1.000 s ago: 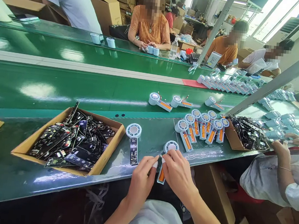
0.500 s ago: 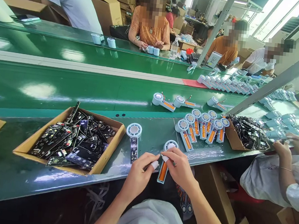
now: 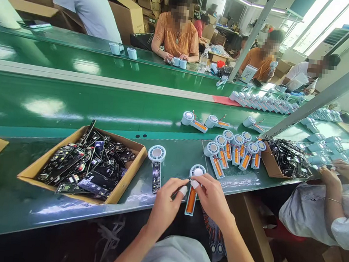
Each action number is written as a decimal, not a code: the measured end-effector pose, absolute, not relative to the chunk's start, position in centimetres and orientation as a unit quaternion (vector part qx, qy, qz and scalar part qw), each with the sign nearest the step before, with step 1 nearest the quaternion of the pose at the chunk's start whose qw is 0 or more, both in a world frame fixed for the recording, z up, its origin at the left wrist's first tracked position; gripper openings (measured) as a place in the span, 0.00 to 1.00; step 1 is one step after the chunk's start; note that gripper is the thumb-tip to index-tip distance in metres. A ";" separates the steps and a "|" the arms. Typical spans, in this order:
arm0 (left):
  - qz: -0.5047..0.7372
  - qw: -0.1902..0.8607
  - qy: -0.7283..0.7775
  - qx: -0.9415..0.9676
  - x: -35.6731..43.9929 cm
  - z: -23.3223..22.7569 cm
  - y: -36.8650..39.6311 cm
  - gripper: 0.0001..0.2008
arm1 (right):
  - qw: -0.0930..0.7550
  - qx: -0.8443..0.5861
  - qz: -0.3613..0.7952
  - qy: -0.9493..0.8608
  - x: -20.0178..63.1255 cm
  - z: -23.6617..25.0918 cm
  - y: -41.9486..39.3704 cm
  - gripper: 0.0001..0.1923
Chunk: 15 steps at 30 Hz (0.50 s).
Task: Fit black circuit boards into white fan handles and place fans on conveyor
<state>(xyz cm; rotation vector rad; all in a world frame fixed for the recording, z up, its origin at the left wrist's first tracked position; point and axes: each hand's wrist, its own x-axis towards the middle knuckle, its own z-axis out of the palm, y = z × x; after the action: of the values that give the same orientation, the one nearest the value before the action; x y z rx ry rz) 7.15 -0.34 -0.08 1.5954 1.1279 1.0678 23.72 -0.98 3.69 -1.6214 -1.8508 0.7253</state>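
A pale blue hand-fan shell (image 3: 192, 192) with a round head and an orange battery in its open handle lies at the green bench's near edge. My left hand (image 3: 165, 206) and my right hand (image 3: 212, 199) pinch together at the neck of this shell, fingertips capped in white cots and touching it; thin wires seem to run between the fingers. Just to the left lies another fan shell (image 3: 156, 165) with a black circuit board in its handle, untouched.
A cardboard box (image 3: 118, 191) of black circuit boards stands to the left. Several battery-fitted shells (image 3: 236, 151) lie in a row to the right, beside a co-worker's box of boards (image 3: 270, 165) and hands (image 3: 332, 175). More shells ride the belt (image 3: 194, 120). Other workers sit across.
My two hands have stayed pinched on the fan shell's neck, shifting slightly up its handle so more of the orange battery shows. The shells on the belt have drifted a little to the right.
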 end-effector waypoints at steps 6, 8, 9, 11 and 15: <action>0.381 0.502 0.458 0.627 7.4 -0.3 -1.7 0.15 | 0.385 -0.583 0.488 -0.522 24.4 2.8 -2.0 0.15; 0.370 0.490 0.496 0.614 7.7 -1.0 -1.1 0.15 | 0.415 -0.545 0.543 -0.485 24.7 2.4 -1.8 0.14; 0.357 0.489 0.507 0.614 8.0 -1.3 -0.6 0.17 | 0.423 -0.530 0.562 -0.473 24.7 2.2 -1.8 0.14; 0.321 0.530 0.491 0.613 8.5 -1.5 0.4 0.16 | 0.436 -0.507 0.576 -0.471 24.6 2.1 -2.0 0.14; 0.314 0.708 0.376 0.508 9.0 -0.9 1.6 0.11 | 0.448 -0.485 0.560 -0.499 24.4 2.2 -2.8 0.14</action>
<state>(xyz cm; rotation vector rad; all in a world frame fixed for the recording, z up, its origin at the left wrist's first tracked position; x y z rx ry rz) 9.00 1.64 -0.90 1.1280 0.8350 0.6968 24.37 -2.85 2.21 -1.2008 -1.2355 1.3864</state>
